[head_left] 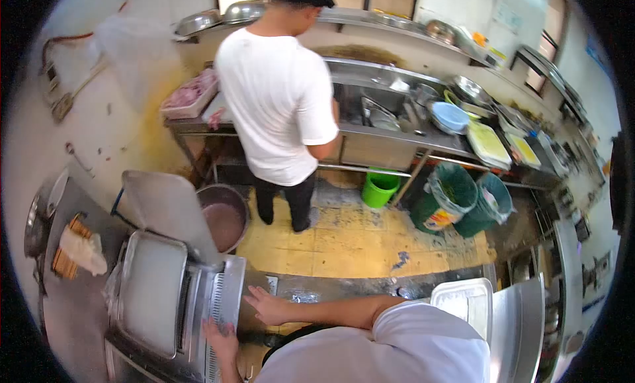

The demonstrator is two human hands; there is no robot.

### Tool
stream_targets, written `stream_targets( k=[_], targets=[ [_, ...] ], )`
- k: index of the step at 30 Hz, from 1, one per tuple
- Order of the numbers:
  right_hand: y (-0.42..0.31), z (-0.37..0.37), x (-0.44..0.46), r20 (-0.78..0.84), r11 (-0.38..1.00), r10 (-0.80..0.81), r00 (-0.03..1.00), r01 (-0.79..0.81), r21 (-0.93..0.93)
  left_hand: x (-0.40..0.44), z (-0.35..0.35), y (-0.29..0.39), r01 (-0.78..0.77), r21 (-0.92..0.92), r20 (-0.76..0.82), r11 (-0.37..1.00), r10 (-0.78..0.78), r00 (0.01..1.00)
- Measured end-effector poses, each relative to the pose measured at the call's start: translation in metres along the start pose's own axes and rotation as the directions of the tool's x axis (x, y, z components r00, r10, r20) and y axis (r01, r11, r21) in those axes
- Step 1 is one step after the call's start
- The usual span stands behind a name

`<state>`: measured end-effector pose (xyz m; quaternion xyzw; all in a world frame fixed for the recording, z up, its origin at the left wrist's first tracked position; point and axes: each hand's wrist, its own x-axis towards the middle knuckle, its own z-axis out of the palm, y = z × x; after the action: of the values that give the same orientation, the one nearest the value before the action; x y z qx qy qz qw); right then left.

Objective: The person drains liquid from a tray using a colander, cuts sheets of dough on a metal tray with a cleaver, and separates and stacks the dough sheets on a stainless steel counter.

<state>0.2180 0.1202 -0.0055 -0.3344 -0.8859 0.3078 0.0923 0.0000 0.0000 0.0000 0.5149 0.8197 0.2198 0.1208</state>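
Observation:
My left hand point(223, 343) is low in the head view, beside the slotted front strip point(215, 320) of a steel appliance. Its fingers are apart and nothing shows in them. My right hand point(264, 306) reaches left across my body, fingers spread and holding nothing. It is close to the appliance's shiny steel edge point(233, 292); whether either hand touches the metal I cannot tell. On the appliance lies a steel tray point(180, 297) with a pale, whitish surface inside. A grey metal lid or panel point(169, 208) stands tilted behind it.
A person in a white shirt point(274, 105) stands at the sink counter, back turned. A large brown tub point(225, 217), a green bucket point(380, 190) and two lined bins point(443, 198) are on the yellow floor point(344, 251). A white tray point(461, 307) lies at my right.

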Motion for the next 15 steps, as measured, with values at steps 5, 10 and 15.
stream_targets(
  k=[5, 10, 15],
  targets=[
    [0.045, -0.084, -0.096, -0.022, 0.969, 0.212, 0.977, -0.207, 0.133, -0.009, 0.066, 0.148, -0.208, -0.181, 0.232, 0.961, 0.247, 0.941],
    [0.080, -0.100, -0.153, -0.178, 0.887, 0.446, 0.877, -0.407, 0.217, -0.011, 0.093, 0.221, -0.387, -0.223, 0.393, 0.895, 0.446, 0.804],
    [0.099, -0.101, -0.199, -0.259, 0.750, 0.655, 0.710, -0.569, 0.338, -0.003, 0.123, 0.260, -0.536, -0.321, 0.490, 0.781, 0.621, 0.611]
  ],
)
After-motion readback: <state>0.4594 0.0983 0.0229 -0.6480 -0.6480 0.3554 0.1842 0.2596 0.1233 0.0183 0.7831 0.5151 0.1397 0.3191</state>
